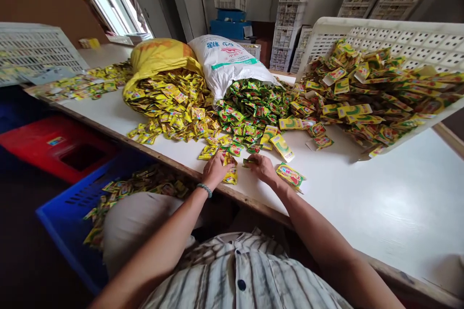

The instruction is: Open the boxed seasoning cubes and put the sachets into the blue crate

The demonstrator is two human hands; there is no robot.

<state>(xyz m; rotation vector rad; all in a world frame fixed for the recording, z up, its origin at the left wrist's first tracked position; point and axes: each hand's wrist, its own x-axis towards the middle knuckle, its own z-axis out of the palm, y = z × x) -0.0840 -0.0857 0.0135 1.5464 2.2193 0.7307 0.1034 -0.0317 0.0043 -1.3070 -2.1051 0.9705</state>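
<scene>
Near the table's front edge, my left hand [215, 171] has its fingers closed on yellow packets [230, 176]. To its right, my right hand [261, 168] pinches a small green packet [247, 161] at its fingertips. Just beyond my hands lie a heap of yellow packets [174, 106], spilling from a yellow sack [163, 53], and a heap of green packets [253, 106] at the mouth of a white sack [232, 60]. A flat yellow box [290, 175] rests right of my right hand, and open-ended cartons [282, 147] lie behind it.
A tipped white crate [409, 34] on the right holds many cartons. Below the table at left are a red crate [39, 147] and a blue crate [68, 236] with packets. Another white crate [39, 48] stands far left; stacked crates [286, 24] are at the back.
</scene>
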